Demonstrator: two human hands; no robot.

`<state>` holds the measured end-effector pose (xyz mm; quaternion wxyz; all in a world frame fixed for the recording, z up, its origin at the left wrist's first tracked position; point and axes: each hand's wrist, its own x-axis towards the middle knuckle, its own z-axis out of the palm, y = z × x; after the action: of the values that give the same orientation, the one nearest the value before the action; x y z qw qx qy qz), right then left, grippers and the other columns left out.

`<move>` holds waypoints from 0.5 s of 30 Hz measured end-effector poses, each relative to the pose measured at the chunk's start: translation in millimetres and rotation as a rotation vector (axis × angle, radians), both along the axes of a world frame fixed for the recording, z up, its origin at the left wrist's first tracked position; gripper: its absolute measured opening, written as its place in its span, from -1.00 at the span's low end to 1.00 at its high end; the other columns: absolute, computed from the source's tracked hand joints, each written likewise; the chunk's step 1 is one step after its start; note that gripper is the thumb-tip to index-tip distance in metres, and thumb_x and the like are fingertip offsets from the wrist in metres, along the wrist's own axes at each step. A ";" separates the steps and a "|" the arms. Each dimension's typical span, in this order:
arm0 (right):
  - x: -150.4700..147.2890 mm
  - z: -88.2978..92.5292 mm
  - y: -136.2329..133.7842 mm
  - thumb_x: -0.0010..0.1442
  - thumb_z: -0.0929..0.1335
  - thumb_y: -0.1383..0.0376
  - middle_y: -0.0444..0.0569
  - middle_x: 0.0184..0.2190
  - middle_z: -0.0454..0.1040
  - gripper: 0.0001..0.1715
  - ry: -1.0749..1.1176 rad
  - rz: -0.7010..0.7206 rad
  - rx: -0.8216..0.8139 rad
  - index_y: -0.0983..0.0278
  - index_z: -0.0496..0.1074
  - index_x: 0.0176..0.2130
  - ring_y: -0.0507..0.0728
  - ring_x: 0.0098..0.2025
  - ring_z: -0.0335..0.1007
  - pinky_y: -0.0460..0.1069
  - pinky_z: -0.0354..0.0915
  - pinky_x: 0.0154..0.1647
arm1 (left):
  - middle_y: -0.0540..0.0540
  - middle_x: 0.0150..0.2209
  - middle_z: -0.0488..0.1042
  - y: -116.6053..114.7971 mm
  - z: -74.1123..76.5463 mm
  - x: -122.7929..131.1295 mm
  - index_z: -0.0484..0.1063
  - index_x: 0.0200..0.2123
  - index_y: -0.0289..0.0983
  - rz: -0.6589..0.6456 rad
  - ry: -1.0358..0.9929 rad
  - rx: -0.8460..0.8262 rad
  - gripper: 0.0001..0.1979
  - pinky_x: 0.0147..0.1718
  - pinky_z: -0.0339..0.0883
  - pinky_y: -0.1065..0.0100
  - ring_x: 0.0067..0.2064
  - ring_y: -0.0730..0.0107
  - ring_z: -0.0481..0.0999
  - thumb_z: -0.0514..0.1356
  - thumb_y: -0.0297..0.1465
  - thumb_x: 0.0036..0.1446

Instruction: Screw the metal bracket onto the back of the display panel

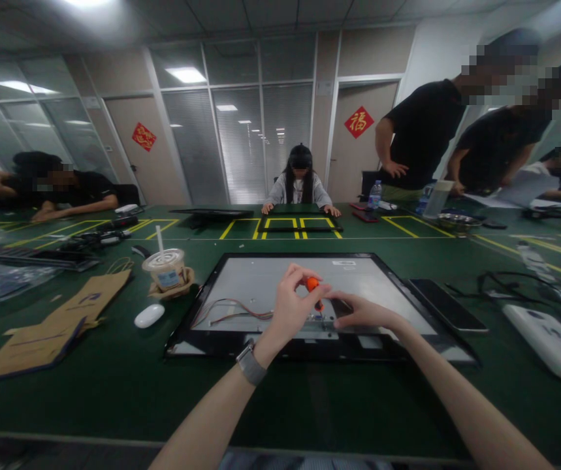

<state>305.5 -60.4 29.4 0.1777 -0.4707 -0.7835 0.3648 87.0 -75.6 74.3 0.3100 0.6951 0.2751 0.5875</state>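
Observation:
A flat monitor panel (pixel 260 281) lies face down on the green table, its grey metal back up and a black frame round it. Thin red and white wires (pixel 226 312) run across its lower left. My left hand (pixel 292 307) is closed round the orange handle of a small screwdriver (pixel 313 284), held upright over a small metal bracket (pixel 322 320) near the panel's front edge. My right hand (pixel 361 313) rests on the panel beside the bracket, fingers pressed together at the screwdriver's tip. What they pinch is too small to see.
A lidded drink cup with a straw (pixel 165 267), a white mouse (pixel 149 316) and a brown paper bag (pixel 55 320) lie to the left. A dark phone (pixel 447 303) and a white device (pixel 549 336) lie to the right. Other people sit and stand around the table's far side.

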 end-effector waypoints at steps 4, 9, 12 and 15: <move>0.0 0.5 -0.2 -0.04 0.43 -0.09 0.02 0.24 0.23 -0.08 0.008 0.011 -0.005 0.16 0.22 0.23 0.33 0.25 0.12 0.22 0.01 0.27 | -0.02 -0.35 0.32 -0.7 1.4 0.1 0.47 -0.35 -0.30 0.004 0.009 -0.013 -0.88 -0.25 0.31 0.34 -0.31 0.42 0.37 0.31 -0.41 0.02; 1.3 -1.3 0.8 -0.04 0.44 -0.07 0.02 0.25 0.21 -0.08 0.005 0.001 -0.005 0.16 0.22 0.22 0.33 0.27 0.08 0.23 -0.03 0.29 | -0.10 -0.20 0.35 0.9 0.2 0.1 0.47 -0.18 -0.27 -0.070 -0.006 -0.031 -0.84 -0.18 0.34 0.34 -0.19 0.39 0.41 0.16 -0.45 0.16; 1.7 -1.8 1.5 -0.04 0.44 -0.07 0.02 0.25 0.22 -0.08 -0.006 -0.005 -0.002 0.17 0.23 0.22 0.33 0.27 0.08 0.24 -0.05 0.30 | -0.14 -0.13 0.38 3.3 -3.2 0.2 0.43 -0.09 -0.26 -0.152 -0.018 -0.052 -0.78 -0.11 0.35 0.30 -0.12 0.37 0.42 0.06 -0.43 0.24; 1.0 -0.5 1.3 -0.03 0.43 -0.07 0.01 0.23 0.24 -0.10 0.002 0.012 0.004 0.17 0.24 0.21 0.31 0.25 0.11 0.22 -0.01 0.29 | -0.15 -0.11 0.37 4.5 -4.8 0.4 0.47 -0.13 -0.25 -0.184 -0.031 -0.045 -0.80 -0.10 0.35 0.28 -0.07 0.31 0.41 0.10 -0.37 0.23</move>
<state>306.5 -59.1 28.9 0.1772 -0.4651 -0.7869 0.3647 87.4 -71.1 69.5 0.3824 0.7011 0.2186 0.5607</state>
